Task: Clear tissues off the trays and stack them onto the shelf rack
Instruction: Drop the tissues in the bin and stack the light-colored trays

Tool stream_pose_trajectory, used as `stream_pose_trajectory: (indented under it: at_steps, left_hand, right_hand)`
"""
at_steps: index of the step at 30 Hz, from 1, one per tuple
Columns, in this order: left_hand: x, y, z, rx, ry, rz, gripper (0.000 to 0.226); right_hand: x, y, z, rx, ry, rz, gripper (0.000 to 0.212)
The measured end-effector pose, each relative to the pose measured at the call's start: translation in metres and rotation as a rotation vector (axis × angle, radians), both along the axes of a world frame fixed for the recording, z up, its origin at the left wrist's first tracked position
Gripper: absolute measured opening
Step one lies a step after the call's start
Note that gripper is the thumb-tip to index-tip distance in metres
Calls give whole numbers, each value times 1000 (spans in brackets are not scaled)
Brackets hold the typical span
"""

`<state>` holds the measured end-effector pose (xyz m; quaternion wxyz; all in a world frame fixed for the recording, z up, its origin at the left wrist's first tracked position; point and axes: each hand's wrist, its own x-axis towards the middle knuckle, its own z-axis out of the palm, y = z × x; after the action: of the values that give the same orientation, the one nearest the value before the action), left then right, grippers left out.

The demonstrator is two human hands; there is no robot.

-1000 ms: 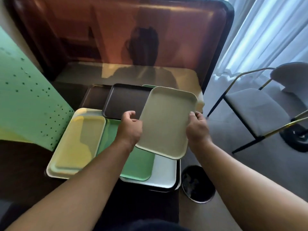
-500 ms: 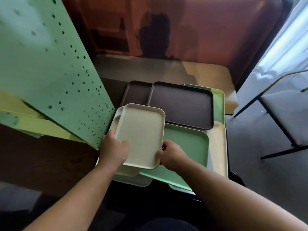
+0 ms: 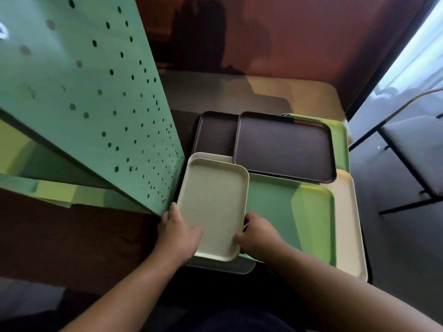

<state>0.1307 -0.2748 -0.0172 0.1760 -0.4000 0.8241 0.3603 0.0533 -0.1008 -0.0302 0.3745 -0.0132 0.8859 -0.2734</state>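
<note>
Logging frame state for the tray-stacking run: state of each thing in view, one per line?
small beige tray: empty, held at its near end by both hands
left hand: gripping tray's near left corner
right hand: gripping tray's near right corner
green tray: flat, empty
front dark brown tray: flat, empty, overlapping other trays
green perforated rack panel: upright, left of the trays

wall (image 3: 311, 39): reddish-brown panel | floor (image 3: 395, 236): dark grey | chair (image 3: 412, 149): grey seat, right | curtain (image 3: 417, 51): bright daylight

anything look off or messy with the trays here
No tissues or spills show. The trays are a jumble, not one stack: the dark tray lies askew over others, and the cream tray, held in both hands, sits off-square on a larger one.
</note>
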Motion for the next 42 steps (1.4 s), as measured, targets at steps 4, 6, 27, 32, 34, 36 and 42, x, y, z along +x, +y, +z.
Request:
stream_pose_trajectory:
  at_steps: [4,6,27,32,34,36,42]
  left_hand:
    - [13,-5,-6,-9,-9,-54,90]
    - [17,-8,-9,-19,-27,-85,88]
    - [-28,6,25,343,326,128,25]
    - [-50,38,18,565,344,358,29]
    - [-49,56,17,565,367,398,26]
    - [-45,64,16,608,398,421,22]
    - [-64,28,16,791,287,416,26]
  right_hand:
    - [4,-6,-4,47,15,8,30]
    - [7,-10,-5,58,15,-3,31]
    - [-8,41,36,-434,65,-504,6]
    - [-20,73,39,-676,-267,-775,14]
    - [-19,82,39,-637,-327,-752,23]
    - [-24,97,41,-628,-348,-738,30]
    - [-77,161,49,-573,-445,-523,40]
